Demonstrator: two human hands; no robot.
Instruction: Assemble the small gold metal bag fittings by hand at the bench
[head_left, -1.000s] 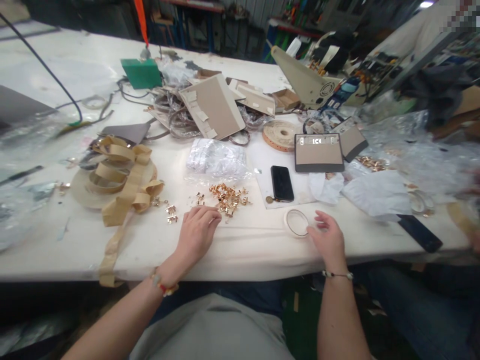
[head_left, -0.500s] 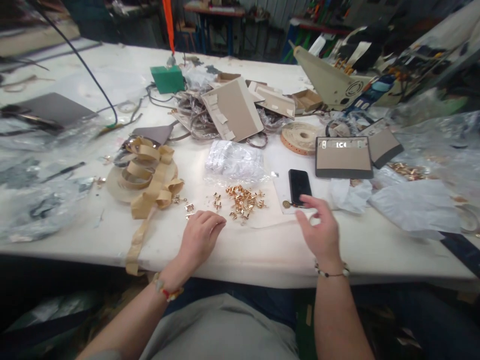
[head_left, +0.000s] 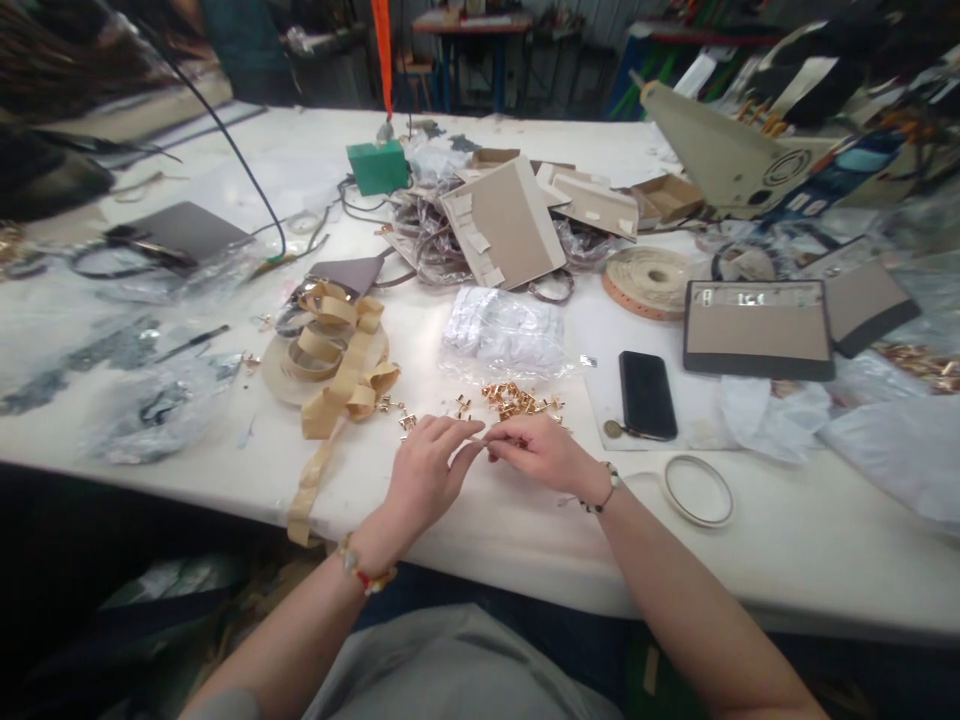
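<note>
My left hand is closed in a pinch, thumb and forefinger meeting just in front of a pile of small gold metal fittings. Touching its fingertips, my right hand is also pinched. Whatever sits between the fingertips is too small to make out. A few more gold fittings lie beyond my left hand. To the right of my right wrist rests a narrow roll of tape, with a pale strip reaching toward the wrist.
Behind the fittings is a plastic-wrapped white packet. A coiled tan strip lies left; a black phone and a taupe panel with dark edging lie right. Farther back are a strap roll, stacked panels and a green box.
My right hand has moved left from beside the phone to meet my left hand. The tape roll now shows where that hand was. The view has turned somewhat left.
</note>
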